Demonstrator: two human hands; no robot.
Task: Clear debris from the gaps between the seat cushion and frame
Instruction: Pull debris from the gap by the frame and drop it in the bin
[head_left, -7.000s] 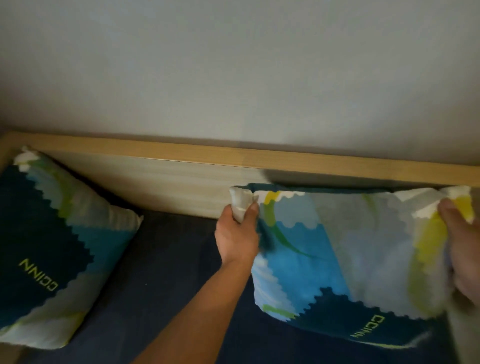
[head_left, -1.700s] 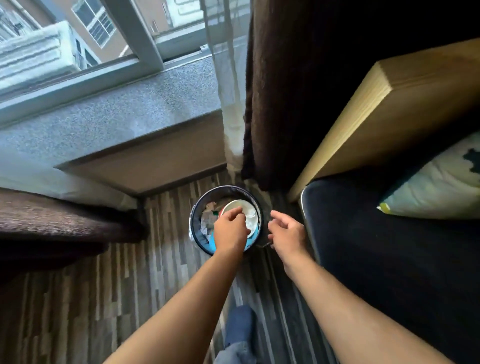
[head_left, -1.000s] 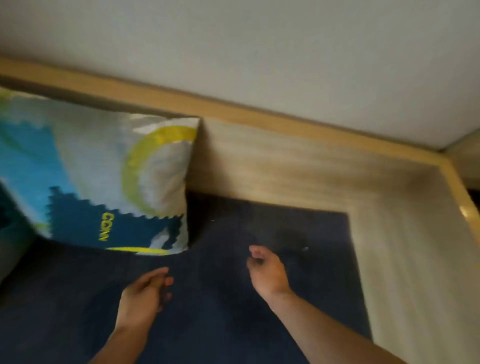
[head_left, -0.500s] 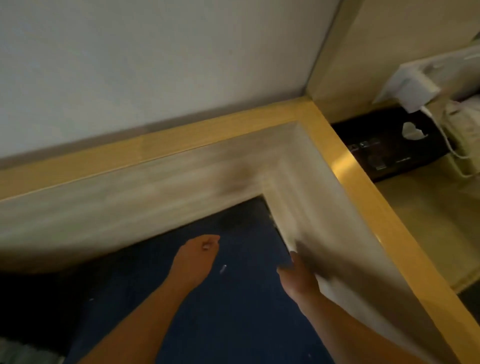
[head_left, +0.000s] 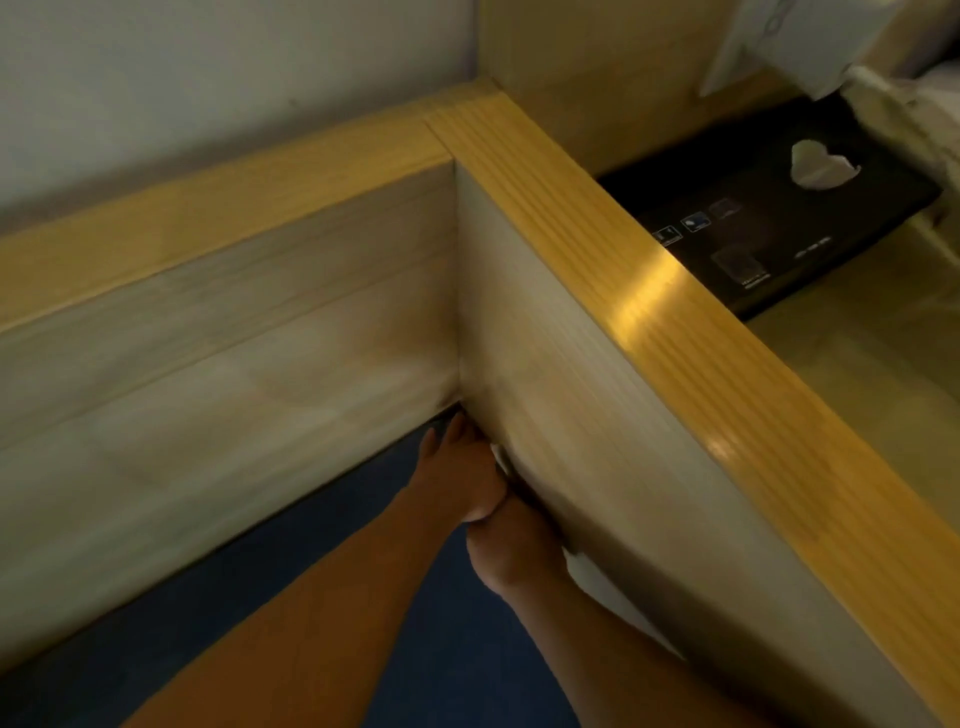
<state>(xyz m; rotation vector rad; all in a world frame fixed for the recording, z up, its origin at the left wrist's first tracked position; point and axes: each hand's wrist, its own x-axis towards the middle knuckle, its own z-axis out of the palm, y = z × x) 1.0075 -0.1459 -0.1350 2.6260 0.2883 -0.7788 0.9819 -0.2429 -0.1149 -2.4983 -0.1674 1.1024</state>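
Hands meet in the far right corner of the seat, where the wooden frame (head_left: 363, 332) turns from the back panel to the side panel. The left hand (head_left: 457, 478) lies flat, fingers (head_left: 453, 431) straight and pressed together, their tips pushed down into the dark gap at the corner between the seat cushion (head_left: 322, 561) and the frame. It grips nothing that shows. The right hand (head_left: 511, 551) sits just behind it, touching the left hand at the thumb side, and its fingers are tucked out of sight against the side panel, so whether it is clenched or loose cannot be told. A pale strip (head_left: 602, 587) runs along the foot of the side panel beside the right wrist; what it is cannot be made out, and no loose debris is plainly visible in the gap. The cushion is dark blue and fills the seat up to both panels. Both forearms cross it from the lower edge of the view.

Beyond the frame's yellow wooden top rail (head_left: 639, 291), to the right, a black flat tray-like panel (head_left: 769, 223) lies on a pale bench (head_left: 857, 353). A small white crumpled piece (head_left: 818, 166) rests on its far end, and a few small printed marks show on its near part. A white boxy object (head_left: 795, 36) stands at the upper right, cut off by the edge.
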